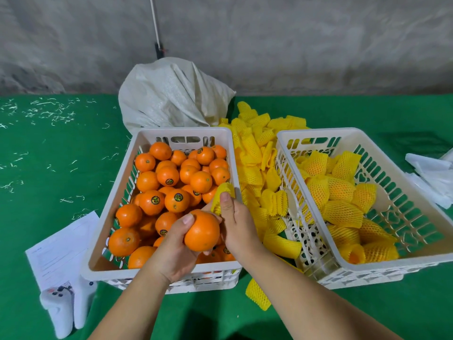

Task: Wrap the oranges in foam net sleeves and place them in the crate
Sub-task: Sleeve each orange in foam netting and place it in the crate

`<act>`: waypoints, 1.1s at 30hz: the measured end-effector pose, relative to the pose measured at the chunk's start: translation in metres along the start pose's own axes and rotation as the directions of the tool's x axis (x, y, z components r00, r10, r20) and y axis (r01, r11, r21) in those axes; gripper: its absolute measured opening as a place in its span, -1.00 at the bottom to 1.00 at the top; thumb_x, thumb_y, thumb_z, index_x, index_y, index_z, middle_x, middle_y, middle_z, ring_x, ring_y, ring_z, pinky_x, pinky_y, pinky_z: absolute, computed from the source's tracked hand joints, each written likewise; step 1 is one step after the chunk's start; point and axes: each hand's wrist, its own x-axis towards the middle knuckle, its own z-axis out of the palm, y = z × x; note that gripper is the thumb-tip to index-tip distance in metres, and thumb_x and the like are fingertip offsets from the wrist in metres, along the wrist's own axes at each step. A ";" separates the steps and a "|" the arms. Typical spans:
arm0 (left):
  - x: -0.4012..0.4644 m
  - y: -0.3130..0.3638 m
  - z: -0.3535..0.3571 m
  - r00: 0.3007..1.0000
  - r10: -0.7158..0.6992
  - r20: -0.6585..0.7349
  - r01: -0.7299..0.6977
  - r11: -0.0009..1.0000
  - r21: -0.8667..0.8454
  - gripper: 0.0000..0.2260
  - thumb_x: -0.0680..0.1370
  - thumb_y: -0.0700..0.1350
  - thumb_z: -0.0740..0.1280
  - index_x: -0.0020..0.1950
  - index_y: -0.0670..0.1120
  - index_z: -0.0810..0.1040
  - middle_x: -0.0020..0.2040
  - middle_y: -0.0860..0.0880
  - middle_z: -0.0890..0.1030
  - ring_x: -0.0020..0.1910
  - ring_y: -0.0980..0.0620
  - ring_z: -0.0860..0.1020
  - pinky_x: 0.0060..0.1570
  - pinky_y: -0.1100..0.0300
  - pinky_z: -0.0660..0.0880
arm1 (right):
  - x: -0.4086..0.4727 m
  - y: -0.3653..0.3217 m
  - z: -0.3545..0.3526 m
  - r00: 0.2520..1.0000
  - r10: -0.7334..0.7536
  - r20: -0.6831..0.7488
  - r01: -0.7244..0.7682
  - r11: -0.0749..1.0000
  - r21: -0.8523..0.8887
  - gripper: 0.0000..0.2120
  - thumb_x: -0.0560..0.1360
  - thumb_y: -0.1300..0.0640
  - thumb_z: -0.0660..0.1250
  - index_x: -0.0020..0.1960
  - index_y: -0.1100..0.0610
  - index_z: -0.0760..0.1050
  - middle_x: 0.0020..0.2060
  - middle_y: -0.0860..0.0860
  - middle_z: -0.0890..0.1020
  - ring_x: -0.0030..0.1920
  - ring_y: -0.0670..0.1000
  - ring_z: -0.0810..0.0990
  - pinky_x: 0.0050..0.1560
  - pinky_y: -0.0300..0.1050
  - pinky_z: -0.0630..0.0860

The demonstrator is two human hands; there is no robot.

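Note:
My left hand (171, 246) grips a bare orange (202, 231) above the near right corner of the left white crate (98, 241), which is full of loose oranges (171, 182). Right beside it, my right hand (236, 224) pinches a yellow foam net sleeve (221, 193) with the thumb on top, held just above the orange. The right white crate (416, 200) holds several oranges wrapped in yellow sleeves (340, 192). A heap of empty yellow sleeves (257, 153) lies between and behind the two crates.
A white woven sack (171, 94) stands behind the left crate. A sheet of paper (61, 246) and a white game controller (66, 307) lie at the near left. White foam pieces (431, 175) sit at the far right. One sleeve (257, 294) lies on the green cloth in front.

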 end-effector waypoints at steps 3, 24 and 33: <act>0.003 -0.003 0.005 0.983 0.061 -0.175 -0.054 0.998 0.043 -0.43 0.29 0.39 0.57 0.13 0.04 0.75 0.15 -0.15 0.70 -0.04 -0.11 0.66 -0.17 0.01 0.57 | 0.001 0.001 -0.001 0.999 -0.040 0.016 0.041 0.996 -0.081 -0.55 0.61 -0.38 0.12 -0.18 -0.04 0.45 -0.32 -0.08 0.52 -0.25 -0.03 0.54 -0.23 0.12 0.50; 0.003 0.001 -0.023 0.937 0.316 -0.149 -0.030 0.499 0.866 -0.39 0.33 0.31 0.62 0.22 0.32 0.34 0.09 0.18 0.62 0.01 0.29 0.62 -0.16 0.38 0.57 | 0.000 0.016 0.003 0.953 -0.301 0.027 0.296 0.912 -0.283 -0.82 0.69 0.07 0.17 0.21 0.01 0.52 0.12 -0.11 0.48 0.10 -0.07 0.52 0.05 -0.11 0.57; 0.004 -0.001 -0.017 0.931 0.321 -0.175 -0.095 0.675 0.732 -0.41 0.42 0.29 0.54 0.32 0.39 0.28 0.22 0.12 0.59 0.10 0.12 0.67 -0.04 0.18 0.65 | 0.001 0.013 0.003 0.969 -0.243 0.045 0.246 0.939 -0.242 -0.72 0.65 -0.13 0.17 0.30 -0.06 0.43 0.17 -0.15 0.50 0.15 -0.11 0.54 0.05 -0.08 0.58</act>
